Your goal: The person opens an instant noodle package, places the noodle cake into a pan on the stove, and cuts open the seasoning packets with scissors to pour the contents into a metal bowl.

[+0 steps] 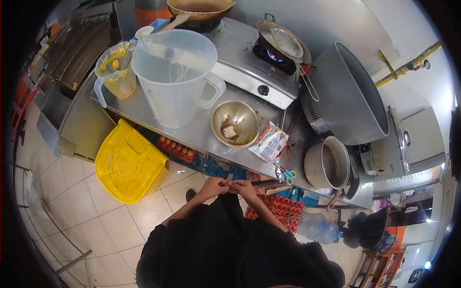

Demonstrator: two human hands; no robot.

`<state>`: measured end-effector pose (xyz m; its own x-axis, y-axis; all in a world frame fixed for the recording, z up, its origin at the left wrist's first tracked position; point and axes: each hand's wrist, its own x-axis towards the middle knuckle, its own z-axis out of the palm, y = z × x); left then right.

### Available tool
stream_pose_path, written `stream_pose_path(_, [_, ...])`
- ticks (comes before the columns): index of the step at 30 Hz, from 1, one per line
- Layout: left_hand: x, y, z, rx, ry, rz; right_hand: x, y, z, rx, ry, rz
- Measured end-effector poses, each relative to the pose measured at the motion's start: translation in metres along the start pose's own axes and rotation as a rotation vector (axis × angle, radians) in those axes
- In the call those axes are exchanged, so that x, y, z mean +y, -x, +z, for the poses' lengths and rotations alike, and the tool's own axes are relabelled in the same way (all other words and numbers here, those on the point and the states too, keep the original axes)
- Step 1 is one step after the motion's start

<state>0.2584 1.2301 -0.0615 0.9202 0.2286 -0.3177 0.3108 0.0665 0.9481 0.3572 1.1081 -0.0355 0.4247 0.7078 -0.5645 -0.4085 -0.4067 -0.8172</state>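
Observation:
My left hand point(212, 187) and my right hand point(244, 188) meet in front of my body, just off the counter's front edge. The fingers of both are closed, pinching something small and narrow point(229, 178) whose kind I cannot make out. On the counter ahead sits a metal bowl point(247, 117) with a light powdery heap and brown stuff at its bottom. To its right lies an opened red-and-white packet point(270, 143). Scissors point(288, 176) with green-blue handles rest at the counter's edge, right of my hands.
A big clear plastic pitcher point(168, 101) and a smaller, yellow-smeared jug point(117, 79) stand on the left. Behind, a lit gas stove point(249, 67) carries a pan point(278, 41) with a strainer. A pot point(327, 163) is at right. Below are a yellow bin point(127, 163) and egg trays point(278, 206).

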Motion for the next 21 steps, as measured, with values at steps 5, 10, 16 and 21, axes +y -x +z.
stream_pose_path(5, [-0.002, -0.001, 0.001, -0.034, 0.090, 0.071, -0.002, -0.001, -0.005, -0.002, 0.220, -0.026])
stream_pose_path(10, [0.010, -0.001, -0.002, 0.002, 0.026, 0.039, 0.006, -0.004, -0.008, 0.008, 0.414, -0.151])
stream_pose_path(16, [0.024, 0.001, 0.006, 0.127, 0.097, 0.081, -0.005, 0.004, 0.010, 0.164, 0.510, -0.364])
stream_pose_path(21, [0.024, -0.002, 0.001, 0.179, -0.073, 0.111, -0.003, 0.004, 0.013, 0.210, 0.700, -0.497])
